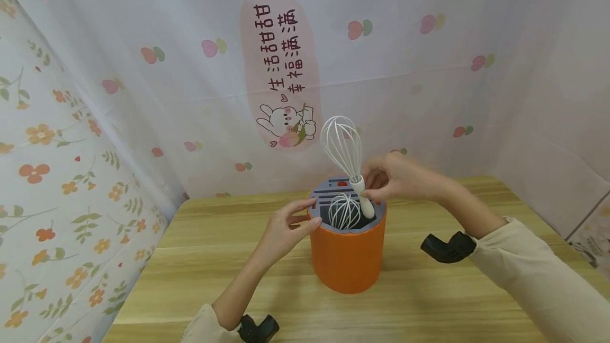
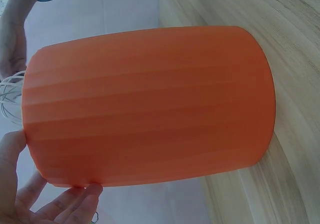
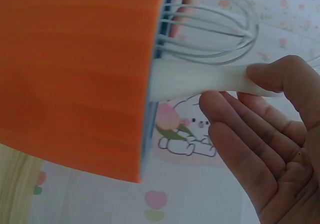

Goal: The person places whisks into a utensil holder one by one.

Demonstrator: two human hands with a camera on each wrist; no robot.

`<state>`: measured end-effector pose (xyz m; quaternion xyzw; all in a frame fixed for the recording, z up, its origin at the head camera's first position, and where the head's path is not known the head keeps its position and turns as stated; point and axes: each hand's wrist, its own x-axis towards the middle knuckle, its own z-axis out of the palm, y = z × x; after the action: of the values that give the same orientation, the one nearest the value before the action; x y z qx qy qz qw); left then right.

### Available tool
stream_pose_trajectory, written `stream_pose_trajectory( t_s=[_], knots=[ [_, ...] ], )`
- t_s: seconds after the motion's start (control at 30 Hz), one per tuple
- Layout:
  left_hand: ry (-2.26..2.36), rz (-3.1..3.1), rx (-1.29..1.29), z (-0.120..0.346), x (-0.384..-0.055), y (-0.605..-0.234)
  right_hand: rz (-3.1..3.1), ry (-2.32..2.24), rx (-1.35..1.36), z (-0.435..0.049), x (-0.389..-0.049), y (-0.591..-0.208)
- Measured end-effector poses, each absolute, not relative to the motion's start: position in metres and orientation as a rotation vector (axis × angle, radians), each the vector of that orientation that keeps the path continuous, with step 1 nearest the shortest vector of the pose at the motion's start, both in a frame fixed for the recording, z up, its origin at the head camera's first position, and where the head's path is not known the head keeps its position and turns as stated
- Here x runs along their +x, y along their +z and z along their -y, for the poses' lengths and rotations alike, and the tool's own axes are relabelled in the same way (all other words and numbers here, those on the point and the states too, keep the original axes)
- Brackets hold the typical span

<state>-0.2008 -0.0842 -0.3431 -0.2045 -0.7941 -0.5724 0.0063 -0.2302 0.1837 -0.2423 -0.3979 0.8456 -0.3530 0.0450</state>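
An orange round knife and utensil holder [image 1: 347,261] with a grey slotted top stands upright on the table. My right hand [image 1: 397,178] pinches a white balloon whisk [image 1: 342,144] by its handle between thumb and fingers. Its wire head points up, and the handle's lower end is at the holder's large opening; in the right wrist view the handle [image 3: 182,79] reaches past the rim. A second white whisk [image 1: 344,211] sits in that opening with its wire loops showing, its lower part hidden. My left hand [image 1: 286,229] touches the holder's left side and rim with extended fingertips [image 2: 92,189].
The wooden table [image 1: 229,258] spreads around the holder. A pale printed curtain [image 1: 190,94] hangs behind it, and a flowered cloth [image 1: 71,200] hangs at the left. Black devices [image 1: 449,247] are worn at both wrists.
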Motion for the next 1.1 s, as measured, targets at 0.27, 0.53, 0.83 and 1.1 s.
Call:
stream_pose_trajectory(
  t_s=[0.27, 0.53, 0.83, 1.1],
  knots=[
    [-1.792, 2.484, -0.664, 0.083, -0.203, -0.342, -2.563, -0.935, -1.163, -0.186, -0.239, -0.25],
    [-1.772, 2.491, -0.667, 0.082, -0.203, -0.341, -2.498, -0.772, -1.228, -0.18, -0.246, -0.243],
    [-1.799, 2.494, -0.628, 0.083, -0.204, -0.342, -2.457, -0.772, -1.128, -0.179, -0.249, -0.244],
    [-1.787, 2.501, -0.614, 0.084, -0.202, -0.344, -2.448, -0.902, -1.117, -0.196, -0.246, -0.246]
  ],
)
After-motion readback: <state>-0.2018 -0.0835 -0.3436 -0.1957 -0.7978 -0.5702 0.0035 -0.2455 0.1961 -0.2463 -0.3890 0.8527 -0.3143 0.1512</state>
